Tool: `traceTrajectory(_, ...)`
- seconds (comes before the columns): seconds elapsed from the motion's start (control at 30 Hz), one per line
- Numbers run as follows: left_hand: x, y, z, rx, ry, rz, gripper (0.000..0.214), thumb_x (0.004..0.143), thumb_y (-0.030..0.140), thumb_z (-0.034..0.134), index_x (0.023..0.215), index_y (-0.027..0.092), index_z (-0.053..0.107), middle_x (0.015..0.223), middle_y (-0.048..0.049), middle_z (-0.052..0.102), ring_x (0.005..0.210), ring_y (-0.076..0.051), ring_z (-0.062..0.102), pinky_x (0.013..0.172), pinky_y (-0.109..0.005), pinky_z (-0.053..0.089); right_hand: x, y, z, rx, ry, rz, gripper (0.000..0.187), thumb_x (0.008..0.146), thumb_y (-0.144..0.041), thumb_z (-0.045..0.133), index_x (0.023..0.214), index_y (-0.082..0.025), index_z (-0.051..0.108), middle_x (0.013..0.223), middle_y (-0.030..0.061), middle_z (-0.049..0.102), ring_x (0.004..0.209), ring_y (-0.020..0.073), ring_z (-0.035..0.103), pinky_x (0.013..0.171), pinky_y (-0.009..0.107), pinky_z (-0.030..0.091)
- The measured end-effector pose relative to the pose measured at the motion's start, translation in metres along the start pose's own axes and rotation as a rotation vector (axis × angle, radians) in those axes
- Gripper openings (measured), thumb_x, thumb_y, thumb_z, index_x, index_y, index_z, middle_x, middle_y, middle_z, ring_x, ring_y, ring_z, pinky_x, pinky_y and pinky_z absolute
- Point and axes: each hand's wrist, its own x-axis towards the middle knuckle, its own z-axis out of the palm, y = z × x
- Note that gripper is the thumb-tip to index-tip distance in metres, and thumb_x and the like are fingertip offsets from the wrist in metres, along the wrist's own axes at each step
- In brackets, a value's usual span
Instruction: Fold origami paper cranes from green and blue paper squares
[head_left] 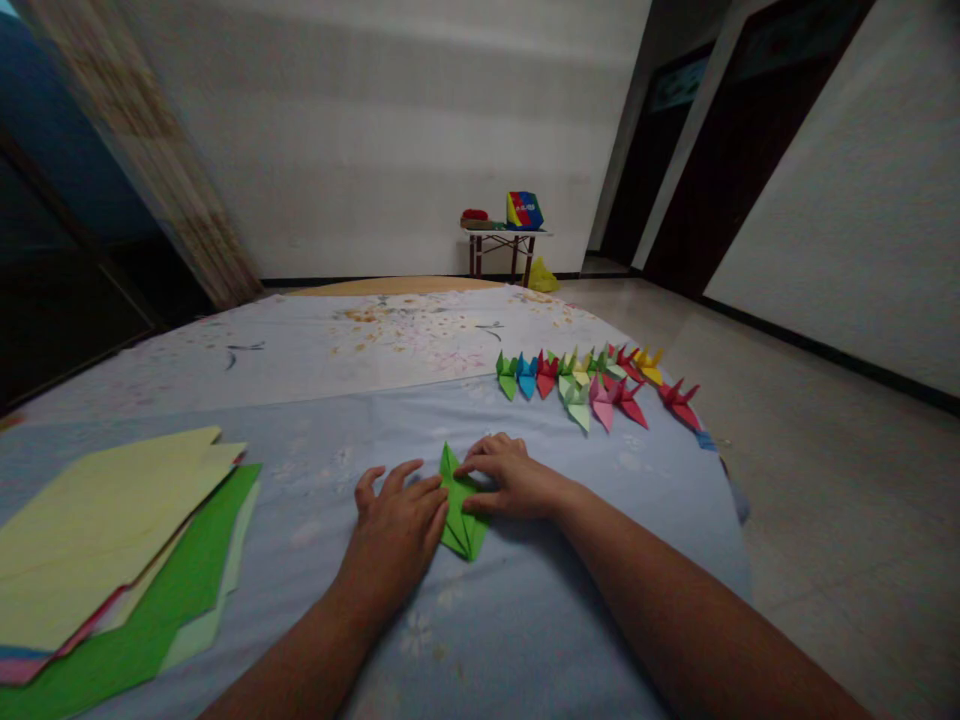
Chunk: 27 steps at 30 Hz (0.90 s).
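Observation:
A green piece of folded origami paper (459, 525) lies on the blue floral cloth between my hands, with a pointed tip away from me and creased flaps toward me. My left hand (401, 520) rests palm down at its left edge, fingers stretched and spread, the fingertips touching the paper. From the right, my right hand (510, 480) holds the paper's right side between thumb and index finger, its other fingers curled. Part of the paper is hidden under the fingers.
Several finished paper cranes (577, 400) in green, blue, red, pink and yellow stand at the table's right side. A stack of coloured paper sheets (105, 510) lies at the left. Farther back, a small table (502, 235) carries a colourful box (524, 210) by the wall.

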Motion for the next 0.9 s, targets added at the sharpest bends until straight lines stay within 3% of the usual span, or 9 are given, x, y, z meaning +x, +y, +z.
traceTrajectory(0.37, 0.0005, 0.0007, -0.003, 0.032, -0.013, 0.008, 0.016, 0.082, 0.024, 0.053, 0.091, 0.026, 0.067, 0.11, -0.001, 0.067, 0.117, -0.029, 0.046, 0.099, -0.054, 0.015, -0.0008, 0.0006, -0.0005, -0.016, -0.022, 0.004, 0.043, 0.072, -0.046, 0.067, 0.11, -0.028, 0.06, 0.113, 0.005, 0.052, 0.106, 0.024, 0.04, 0.09, 0.041, 0.029)
traceTrajectory(0.6, 0.0004, 0.0015, 0.0, 0.088, -0.09, 0.003, 0.029, 0.083, 0.024, 0.05, 0.11, 0.026, 0.06, 0.116, -0.0021, 0.065, 0.122, -0.028, 0.043, 0.101, -0.054, 0.013, -0.0005, -0.0006, -0.0012, -0.026, -0.015, 0.006, 0.042, 0.072, -0.046, 0.067, 0.11, -0.027, 0.06, 0.112, 0.0053, 0.053, 0.104, 0.0241, 0.041, 0.089, 0.04, 0.03)
traceTrajectory(0.9, 0.0036, 0.004, -0.0017, 0.113, -0.138, -0.01, 0.029, 0.084, 0.024, 0.048, 0.11, 0.025, 0.062, 0.117, -0.0018, 0.064, 0.122, -0.028, 0.043, 0.103, -0.055, 0.01, 0.0001, 0.0024, 0.0017, -0.019, -0.001, 0.005, 0.042, 0.07, -0.046, 0.069, 0.108, -0.028, 0.062, 0.112, 0.0047, 0.054, 0.104, 0.0235, 0.042, 0.088, 0.039, 0.03)
